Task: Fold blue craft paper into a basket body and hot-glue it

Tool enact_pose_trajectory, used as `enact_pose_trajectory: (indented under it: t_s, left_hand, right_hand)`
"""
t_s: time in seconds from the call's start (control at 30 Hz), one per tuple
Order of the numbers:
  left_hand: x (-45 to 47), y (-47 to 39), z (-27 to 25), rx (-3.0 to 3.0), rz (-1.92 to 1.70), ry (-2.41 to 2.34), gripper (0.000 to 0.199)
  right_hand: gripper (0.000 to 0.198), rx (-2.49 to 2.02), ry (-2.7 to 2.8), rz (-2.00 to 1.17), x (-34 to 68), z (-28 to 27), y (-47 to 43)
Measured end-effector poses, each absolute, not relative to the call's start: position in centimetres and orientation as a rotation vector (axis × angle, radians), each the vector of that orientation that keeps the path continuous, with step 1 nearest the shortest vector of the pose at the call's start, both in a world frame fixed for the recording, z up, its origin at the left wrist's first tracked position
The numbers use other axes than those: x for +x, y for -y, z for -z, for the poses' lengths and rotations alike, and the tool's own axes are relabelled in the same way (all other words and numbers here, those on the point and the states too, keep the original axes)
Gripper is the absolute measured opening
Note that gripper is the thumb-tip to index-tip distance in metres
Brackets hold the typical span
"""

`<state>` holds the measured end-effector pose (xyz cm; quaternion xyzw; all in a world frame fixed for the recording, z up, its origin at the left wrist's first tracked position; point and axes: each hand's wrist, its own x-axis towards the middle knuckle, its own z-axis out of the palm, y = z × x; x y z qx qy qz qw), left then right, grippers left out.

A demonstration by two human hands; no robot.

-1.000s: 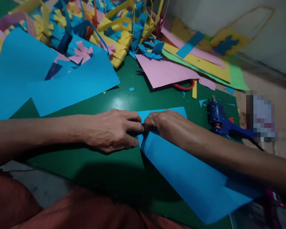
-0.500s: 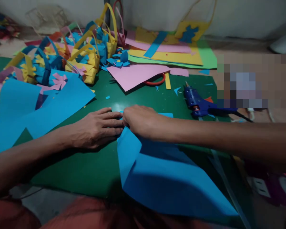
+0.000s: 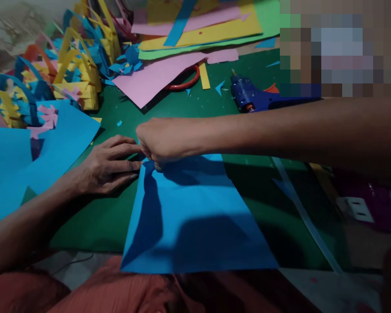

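A blue paper sheet lies in front of me, its left edge turned up in a narrow fold that stands partly raised. My right hand is closed in a fist at the far left corner of the sheet, pinching and pressing the fold there. Its fingertips are mostly hidden beneath the knuckles. Stretched out flat on the green tabletop, my left hand touches the sheet's left edge with its fingertips, close to the right hand.
Several small paper baskets stand at the far left, behind another blue sheet. Red-handled scissors lie partly under pink paper. A blue glue gun rests beyond my right forearm. A translucent strip crosses the right side.
The sheet's near left part, curled up before, has come down flatter, leaving a narrow raised fold. My right hand stays at the far left corner. The view has shifted, so everything sits higher and farther left.
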<state>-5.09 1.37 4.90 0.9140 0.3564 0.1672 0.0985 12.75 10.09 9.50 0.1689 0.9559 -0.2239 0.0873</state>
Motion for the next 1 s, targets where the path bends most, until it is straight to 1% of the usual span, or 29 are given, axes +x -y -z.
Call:
enact_pose_trajectory:
  t_s: [0.17,0.3,0.37,0.5,0.63,0.8,0.93,1.0]
  left_hand:
    - [-5.3,-1.6,-4.8,2.697,-0.487,-0.99,0.012]
    - [-5.4,-1.7,-4.9,2.664,-0.497,-1.039,0.015]
    - [-5.5,-1.7,-4.9,2.661,-0.463,-1.043,0.015]
    - [-5.5,-1.6,-4.9,2.639,-0.505,-1.001,0.017]
    - [-5.1,-1.1,-4.9,2.557,-0.456,-1.167,0.023]
    - [-4.8,-1.1,-4.8,2.611,-0.568,-1.077,0.017]
    - [-5.1,-1.4,-4.7,2.623,-0.519,-1.085,0.016]
    - [-5.3,-1.5,-4.8,2.628,-0.49,-1.073,0.015]
  right_hand:
    - [0.014,0.525,-2.876,0.688,12.6,-9.1,-10.1]
    - [0.015,0.608,-2.888,0.679,12.6,-8.9,-10.0]
    - [0.013,0.609,-2.875,0.685,12.5,-9.0,-10.0]
    - [0.009,0.565,-2.861,0.708,12.4,-9.2,-10.1]
    - [0.006,0.599,-2.834,0.694,12.4,-9.3,-10.1]
    - [0.015,0.642,-2.839,0.665,12.3,-9.3,-10.0]
    - [0.012,0.737,-2.787,0.602,11.7,-9.3,-9.9]
    - [0.015,0.725,-2.768,0.611,11.7,-9.3,-9.9]
